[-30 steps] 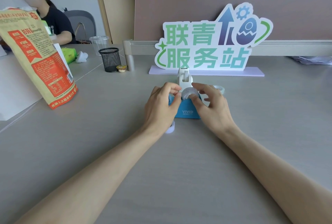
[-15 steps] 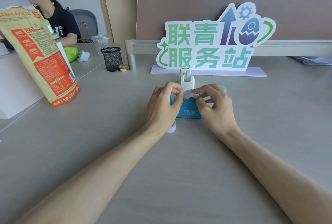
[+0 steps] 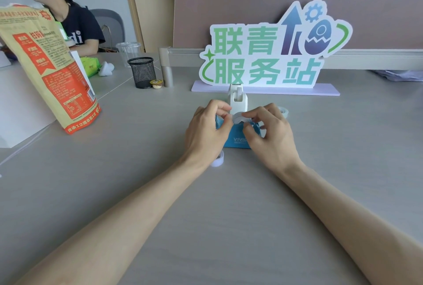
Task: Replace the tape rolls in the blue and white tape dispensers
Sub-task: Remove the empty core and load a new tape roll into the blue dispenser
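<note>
The blue tape dispenser (image 3: 237,138) stands on the grey table, mostly covered by my two hands. A whitish tape roll (image 3: 238,118) sits at its top. My left hand (image 3: 206,132) grips the dispenser's left side, fingertips touching the roll. My right hand (image 3: 271,134) pinches the roll from the right between thumb and fingers. The white tape dispenser (image 3: 238,99) stands upright just behind the blue one. One loose tape roll (image 3: 218,161) lies under my left wrist, another loose roll (image 3: 283,111) lies behind my right hand.
A large standing sign (image 3: 270,51) on a lilac base blocks the back. An orange snack bag (image 3: 45,72) stands at left. A black mesh pen cup (image 3: 142,72) and a small jelly cup (image 3: 156,83) sit further back. A person (image 3: 68,23) sits at the far left.
My right fingers have shifted over the top of the roll and pinch it more tightly. My head has moved slightly, so the scene sits a little lower and to the right.
</note>
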A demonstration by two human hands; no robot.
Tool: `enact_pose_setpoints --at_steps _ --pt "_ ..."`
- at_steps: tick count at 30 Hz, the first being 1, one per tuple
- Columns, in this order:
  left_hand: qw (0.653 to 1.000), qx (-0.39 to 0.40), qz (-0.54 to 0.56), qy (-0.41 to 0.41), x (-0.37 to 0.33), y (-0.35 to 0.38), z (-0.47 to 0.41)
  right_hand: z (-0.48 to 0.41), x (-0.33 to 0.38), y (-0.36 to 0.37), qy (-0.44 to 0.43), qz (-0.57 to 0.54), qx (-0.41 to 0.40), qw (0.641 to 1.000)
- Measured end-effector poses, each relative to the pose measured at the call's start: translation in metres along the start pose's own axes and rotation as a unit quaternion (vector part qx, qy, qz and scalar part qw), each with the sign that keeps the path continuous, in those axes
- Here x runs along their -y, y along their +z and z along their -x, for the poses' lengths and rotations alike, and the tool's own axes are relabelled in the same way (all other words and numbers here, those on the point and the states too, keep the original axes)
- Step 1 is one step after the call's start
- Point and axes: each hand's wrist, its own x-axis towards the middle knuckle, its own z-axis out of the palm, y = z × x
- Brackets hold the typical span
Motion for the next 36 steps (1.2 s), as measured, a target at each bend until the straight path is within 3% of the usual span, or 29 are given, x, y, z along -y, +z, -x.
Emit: enact_pose_setpoints --at_steps 13,27,36 --pt "0.974 -0.027 0.169 -0.146 0.013 -0.023 -0.018 -0.003 -0.005 -0.001 0.0 0.013 0.012 1.0" --pt "0.972 -0.092 0.137 -0.165 0.025 -0.033 -0.018 -0.004 -0.008 0.0 0.015 0.009 0.02 1.0" --pt "0.975 -0.084 0.097 -0.179 0.03 -0.032 -0.015 -0.004 -0.008 0.0 0.02 0.007 0.024 0.999"
